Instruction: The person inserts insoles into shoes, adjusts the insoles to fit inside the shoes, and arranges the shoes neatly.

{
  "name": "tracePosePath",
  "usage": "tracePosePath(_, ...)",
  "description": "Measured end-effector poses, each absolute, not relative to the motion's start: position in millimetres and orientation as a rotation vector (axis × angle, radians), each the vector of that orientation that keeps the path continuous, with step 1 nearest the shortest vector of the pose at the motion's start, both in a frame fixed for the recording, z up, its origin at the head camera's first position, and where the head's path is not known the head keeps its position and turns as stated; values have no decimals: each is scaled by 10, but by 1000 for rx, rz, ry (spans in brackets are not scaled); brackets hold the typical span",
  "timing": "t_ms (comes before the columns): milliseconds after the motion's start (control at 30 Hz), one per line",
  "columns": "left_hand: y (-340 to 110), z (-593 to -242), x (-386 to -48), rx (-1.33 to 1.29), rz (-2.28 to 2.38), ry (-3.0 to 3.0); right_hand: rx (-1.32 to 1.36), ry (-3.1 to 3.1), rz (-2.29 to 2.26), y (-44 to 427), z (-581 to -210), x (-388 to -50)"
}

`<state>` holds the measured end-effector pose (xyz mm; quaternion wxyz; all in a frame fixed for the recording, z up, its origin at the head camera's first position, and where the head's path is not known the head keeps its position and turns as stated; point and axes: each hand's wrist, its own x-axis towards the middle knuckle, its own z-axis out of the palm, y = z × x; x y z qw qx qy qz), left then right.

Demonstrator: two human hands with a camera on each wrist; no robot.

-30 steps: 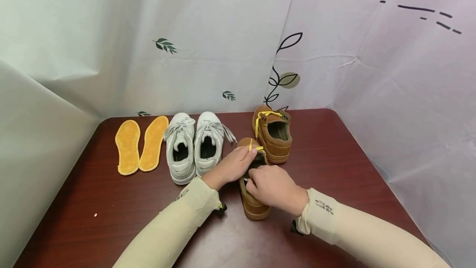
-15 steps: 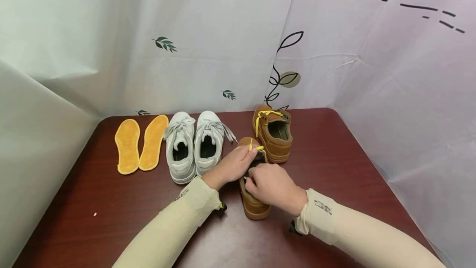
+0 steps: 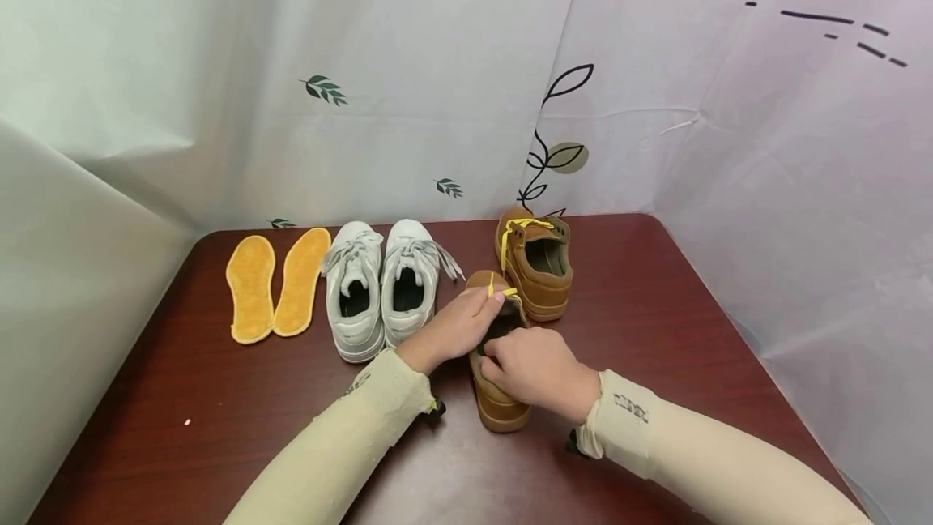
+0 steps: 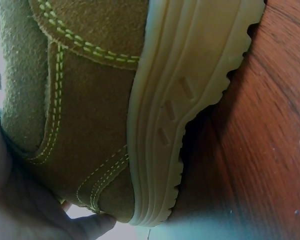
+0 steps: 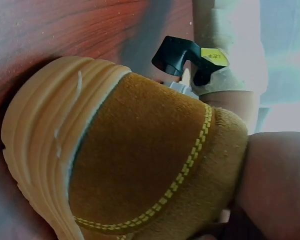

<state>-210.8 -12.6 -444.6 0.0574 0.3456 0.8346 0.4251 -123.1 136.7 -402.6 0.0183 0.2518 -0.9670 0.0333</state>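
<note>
A tan suede shoe with yellow laces stands near the middle of the table, its heel toward me. My left hand grips its front from the left, thumb near the laces; in the left wrist view the left fingers wrap the shoe's toe end. From the right, my right hand reaches into the shoe opening with bent fingers. A small greenish patch shows beside the right thumb. The right fingertips are hidden inside, so what they hold cannot be seen. The right wrist view shows the shoe's heel close up.
The matching tan shoe stands behind and to the right. White sneakers with grey laces stand left of my left hand. A pair of orange-yellow insoles lies farther left on the dark red table. A pale curtain hangs behind.
My right fingers have shifted very slightly in the shoe opening; a greenish patch now shows where a small whitish spot was. The left hand and the shoe have stayed in place.
</note>
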Motion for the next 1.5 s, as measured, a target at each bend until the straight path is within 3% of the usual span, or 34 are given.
tracePosePath(267, -113, -4441, -2098, 1007, 1264, 2565, 831, -2858, 13, 1420, -4020, -1121)
tracePosePath(533, -106, -4431, -2082, 997, 1240, 2567, 1234, -2806, 180, 1576, -4053, -1157)
tracePosePath(733, -102, -4437, -2092, 994, 1217, 2589, 1396, -2744, 30, 1692, -4099, -1193)
tracePosePath(1500, -112, -4456, -2053, 909, 1175, 2608, 1348, -2871, -412, 1520, -4096, -1220)
